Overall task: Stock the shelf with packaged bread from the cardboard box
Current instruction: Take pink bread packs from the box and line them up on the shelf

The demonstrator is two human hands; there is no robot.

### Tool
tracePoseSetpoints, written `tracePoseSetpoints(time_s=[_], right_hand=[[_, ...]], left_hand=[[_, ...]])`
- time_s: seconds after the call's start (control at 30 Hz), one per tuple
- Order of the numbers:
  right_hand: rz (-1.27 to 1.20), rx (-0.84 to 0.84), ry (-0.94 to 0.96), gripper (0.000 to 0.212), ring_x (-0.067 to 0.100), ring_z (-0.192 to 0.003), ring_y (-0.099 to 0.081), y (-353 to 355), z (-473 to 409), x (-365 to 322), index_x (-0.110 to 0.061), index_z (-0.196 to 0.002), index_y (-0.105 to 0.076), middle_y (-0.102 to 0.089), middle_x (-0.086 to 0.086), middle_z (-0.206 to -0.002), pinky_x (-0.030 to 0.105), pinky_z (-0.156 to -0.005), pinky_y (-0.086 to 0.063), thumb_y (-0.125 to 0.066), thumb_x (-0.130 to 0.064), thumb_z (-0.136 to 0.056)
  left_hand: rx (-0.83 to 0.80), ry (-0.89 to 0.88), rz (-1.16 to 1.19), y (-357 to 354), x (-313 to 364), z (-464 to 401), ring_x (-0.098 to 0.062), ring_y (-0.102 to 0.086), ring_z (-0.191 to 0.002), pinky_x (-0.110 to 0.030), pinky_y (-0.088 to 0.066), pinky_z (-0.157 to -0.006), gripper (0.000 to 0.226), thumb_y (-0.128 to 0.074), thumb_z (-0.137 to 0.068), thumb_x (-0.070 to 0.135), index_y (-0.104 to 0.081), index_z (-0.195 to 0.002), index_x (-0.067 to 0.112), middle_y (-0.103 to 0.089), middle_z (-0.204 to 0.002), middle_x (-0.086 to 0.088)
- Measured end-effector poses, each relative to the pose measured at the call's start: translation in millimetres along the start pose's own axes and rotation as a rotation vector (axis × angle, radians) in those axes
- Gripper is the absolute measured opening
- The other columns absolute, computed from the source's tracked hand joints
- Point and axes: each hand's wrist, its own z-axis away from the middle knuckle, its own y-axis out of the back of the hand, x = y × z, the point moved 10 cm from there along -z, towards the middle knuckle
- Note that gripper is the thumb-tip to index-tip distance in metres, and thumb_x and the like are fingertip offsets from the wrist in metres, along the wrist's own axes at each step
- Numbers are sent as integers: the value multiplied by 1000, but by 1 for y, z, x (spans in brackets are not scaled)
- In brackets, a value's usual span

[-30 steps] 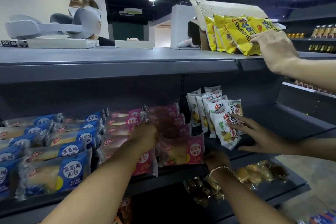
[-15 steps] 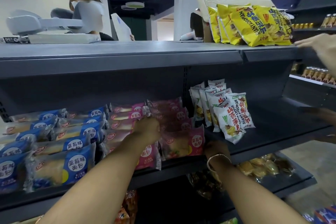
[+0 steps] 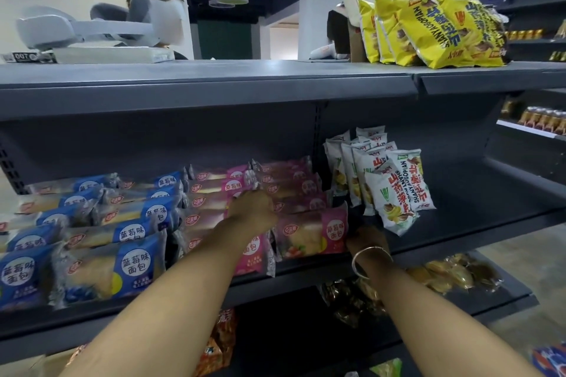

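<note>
Pink strawberry bread packs lie stacked in rows at the middle of the grey shelf. Blue blueberry bread packs fill its left part. My left hand rests on top of the pink stack, fingers curled over a pack. My right hand, with a silver bangle on the wrist, sits against the right end of the front pink pack. Its fingers are hidden behind the pack. A tan cardboard edge shows at the bottom left.
White banana-chip bags stand just right of my right hand, with bare shelf beyond them. Yellow chip bags lean on the top shelf. Clear-wrapped pastries lie on the lower shelf. A person sits behind the top shelf at the far left.
Another person's two hands at the right, on the yellow and white bags, have withdrawn out of view. My own hands have stayed on the pink packs.
</note>
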Motion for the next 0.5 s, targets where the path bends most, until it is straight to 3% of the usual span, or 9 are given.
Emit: tracePoseSetpoints(time_s=[0.13,0.27,0.4,0.5], right_hand=[[33,-15,2,34,30,-119,-54,0,1,-1,-1,-117,-60,-60,16,-125,29,-91,-43,-41,-16,-94],[71,-15,17,33,27,-118,-55,4,4,-4,-1,-115,-61,-62,15,-124,28,-92,-42,-39,-16,-96],[124,-15,50,35,27,-120,-54,5,8,-8,-2,-117,-61,-60,14,-126,28,-93,-42,-36,-16,-97],[113,-13,53,34,27,-120,-54,4,9,-9,-2,-117,-61,-60,15,-126,29,-93,-42,-35,-14,-97]], left_hand=[[-1,1,51,-1,-3,2,-20,-64,-95,-29,-50,-88,24,-54,-80,14,-71,-95,9,-71,-102,-5],[19,19,48,-1,-5,3,-19,-64,-94,-30,-45,-92,23,-55,-79,17,-72,-93,12,-72,-100,-3],[16,25,66,-1,-7,5,-19,-64,-94,-26,-42,-84,21,-56,-79,17,-72,-92,13,-72,-99,-2],[10,21,65,0,-7,7,-20,-62,-96,-29,-40,-86,21,-55,-80,16,-72,-92,13,-71,-99,-3]])
